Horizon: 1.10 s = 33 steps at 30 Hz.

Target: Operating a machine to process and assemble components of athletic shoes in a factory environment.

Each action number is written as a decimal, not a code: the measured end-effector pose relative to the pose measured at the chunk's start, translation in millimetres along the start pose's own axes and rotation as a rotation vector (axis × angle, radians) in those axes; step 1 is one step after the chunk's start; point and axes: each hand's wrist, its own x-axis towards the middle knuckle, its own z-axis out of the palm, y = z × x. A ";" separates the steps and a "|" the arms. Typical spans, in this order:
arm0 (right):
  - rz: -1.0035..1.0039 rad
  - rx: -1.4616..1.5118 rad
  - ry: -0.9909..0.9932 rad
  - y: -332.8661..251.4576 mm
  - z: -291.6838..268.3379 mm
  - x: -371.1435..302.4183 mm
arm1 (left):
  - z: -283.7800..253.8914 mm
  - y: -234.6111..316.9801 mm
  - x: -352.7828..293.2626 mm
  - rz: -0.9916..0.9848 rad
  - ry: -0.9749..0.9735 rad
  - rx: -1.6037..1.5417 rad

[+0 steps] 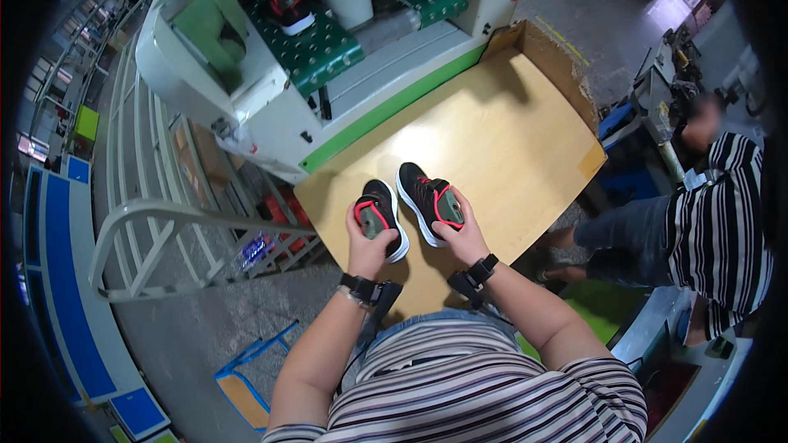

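Side by side over the wooden tabletop (509, 143) are two black sneakers with red collar edges and white soles, toes pointing away from me. My left hand (366, 248) grips the heel end of the left sneaker (381, 194), thumb near its opening. Around the heel of the right sneaker (416, 187) my right hand (465, 232) is closed in the same way. Grey-green linings show inside both openings. The fingers under and behind the shoes are partly hidden.
Beyond the table stands a white and green machine with a perforated green belt (316, 53); another sneaker (289, 10) rides on it. A metal rack (164, 221) is at the left. Cardboard (558, 66) edges the table's far right. A co-worker in a striped shirt (714, 221) is at the right.
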 end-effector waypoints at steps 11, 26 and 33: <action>-0.481 0.064 0.194 -195.4 -40.8 213.9 | 65.7 229.0 87.3 0.782 0.141 0.238; -0.807 -0.723 0.077 -122.8 43.4 200.0 | 49.6 149.8 142.0 0.810 0.176 0.602; -0.304 -1.057 -0.832 27.8 11.3 -31.7 | -47.6 -61.8 -30.6 0.128 -0.321 1.538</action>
